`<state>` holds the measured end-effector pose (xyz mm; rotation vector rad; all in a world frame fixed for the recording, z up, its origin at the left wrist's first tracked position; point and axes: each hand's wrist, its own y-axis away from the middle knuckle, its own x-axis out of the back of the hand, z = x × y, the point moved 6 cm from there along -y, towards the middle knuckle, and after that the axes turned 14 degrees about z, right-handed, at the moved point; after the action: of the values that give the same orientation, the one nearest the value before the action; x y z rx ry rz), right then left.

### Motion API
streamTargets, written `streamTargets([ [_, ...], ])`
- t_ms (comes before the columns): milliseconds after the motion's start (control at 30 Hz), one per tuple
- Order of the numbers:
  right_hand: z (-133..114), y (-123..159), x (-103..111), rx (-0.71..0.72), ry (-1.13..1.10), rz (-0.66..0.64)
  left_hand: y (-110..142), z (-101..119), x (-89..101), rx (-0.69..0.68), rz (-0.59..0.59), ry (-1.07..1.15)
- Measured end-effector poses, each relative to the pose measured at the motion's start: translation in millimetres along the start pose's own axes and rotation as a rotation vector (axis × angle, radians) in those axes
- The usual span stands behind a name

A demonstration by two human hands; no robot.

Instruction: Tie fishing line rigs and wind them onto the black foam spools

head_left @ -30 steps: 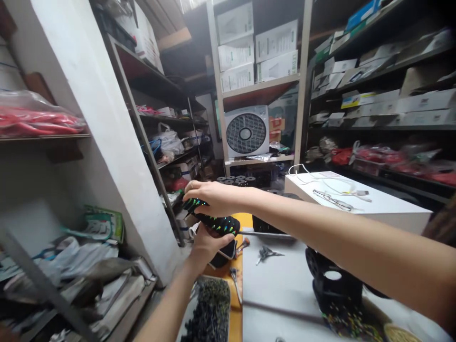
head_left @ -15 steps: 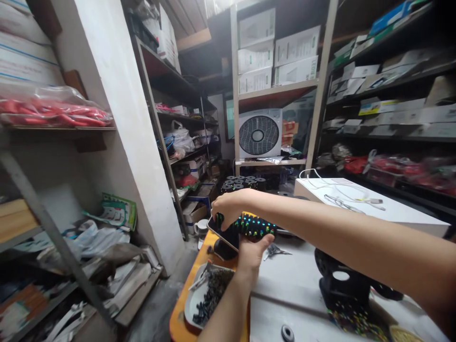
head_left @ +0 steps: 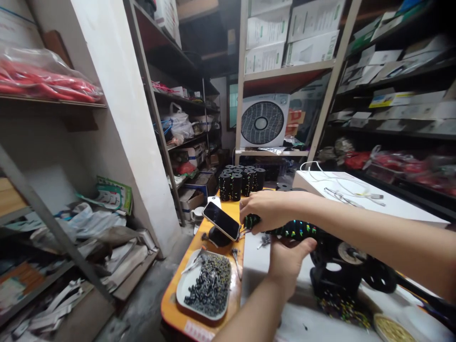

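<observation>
A black cylinder studded with small green, blue and yellow bits [head_left: 299,230] lies sideways between my hands, above the white work surface [head_left: 261,270]. My left hand [head_left: 287,261] supports it from below, thumb along its near side. My right hand [head_left: 265,209] reaches across from the right and closes over the cylinder's left end, hiding part of it. To the left a phone [head_left: 221,220] leans on a dark stand. Below it a white tray [head_left: 181,294] holds many small black parts. Right of my hands stands a black reel-like fixture [head_left: 333,275].
Several similar black cylinders [head_left: 235,183] stand upright at the table's far end. A white box [head_left: 331,183] with cables is at the right. A box fan [head_left: 264,121] sits on the rear shelf. A round dish of yellowish bits [head_left: 392,327] lies near right.
My hands and the cylinder have moved right, away from the phone, which is now uncovered. The view has shifted downward, bringing the whole tray into sight.
</observation>
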<state>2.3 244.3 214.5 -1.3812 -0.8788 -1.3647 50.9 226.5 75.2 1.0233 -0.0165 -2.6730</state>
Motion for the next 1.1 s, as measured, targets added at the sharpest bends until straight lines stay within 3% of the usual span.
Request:
streamTargets([
  [100,-2.3,8.0,-3.4,0.025,-0.017,0.004,17.0,9.1,38.0,0.063,0.020,-0.117],
  [167,0.7,11.7,-5.9,-0.003,-0.078,0.037,27.6,26.3,68.7,0.044,0.033,-0.209],
  [233,5.7,14.2,-9.2,-0.059,-0.180,0.069,30.1,55.9,95.7,-0.079,0.091,-0.303],
  [300,11.2,16.4,-11.7,-0.122,-0.255,0.087,23.3,91.5,110.4,-0.269,0.151,-0.368],
  [367,15.5,21.2,-9.6,-0.153,-0.287,0.085,9.9,118.5,108.9,-0.412,0.122,-0.443],
  [433,22.5,32.8,2.5,-0.196,-0.292,0.123,-5.8,129.8,98.6,-0.457,0.033,-0.524],
  [567,46.9,88.1,47.4,-0.429,-0.244,0.428,-24.6,128.1,84.5,-0.473,-0.045,-0.593],
  [633,49.8,122.9,57.2,-0.511,-0.164,0.550,-28.5,124.8,83.1,-0.472,-0.053,-0.588],
  [733,38.5,155.1,33.6,-0.530,-0.050,0.505,-34.6,123.6,82.5,-0.454,-0.058,-0.587],
  [867,29.0,159.8,-15.0,-0.524,0.024,0.432,-44.5,130.4,77.3,-0.418,-0.037,-0.630],
  [967,44.2,153.8,-26.1,-0.572,-0.080,0.388,-51.8,135.2,67.5,-0.376,-0.043,-0.694],
  [1100,73.9,155.9,-26.7,-0.693,-0.382,0.140,-60.5,130.8,55.8,-0.259,-0.125,-0.764],
])
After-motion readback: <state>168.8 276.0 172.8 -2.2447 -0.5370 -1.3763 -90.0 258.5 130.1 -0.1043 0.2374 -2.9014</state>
